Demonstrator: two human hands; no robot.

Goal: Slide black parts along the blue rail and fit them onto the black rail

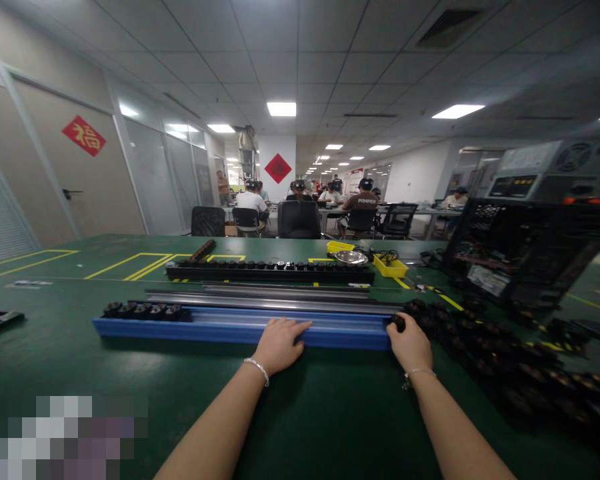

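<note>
Touching blue rail: left hand, right hand; red 福 door sign

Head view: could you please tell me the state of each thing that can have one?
Long blue plastic rail, lying flat, black parts seated at its left end.
Left hand, open, flat on the rail.
Right hand, closed on a small black round part at the rail's right end.
Long black rack, filled along its length.
</note>
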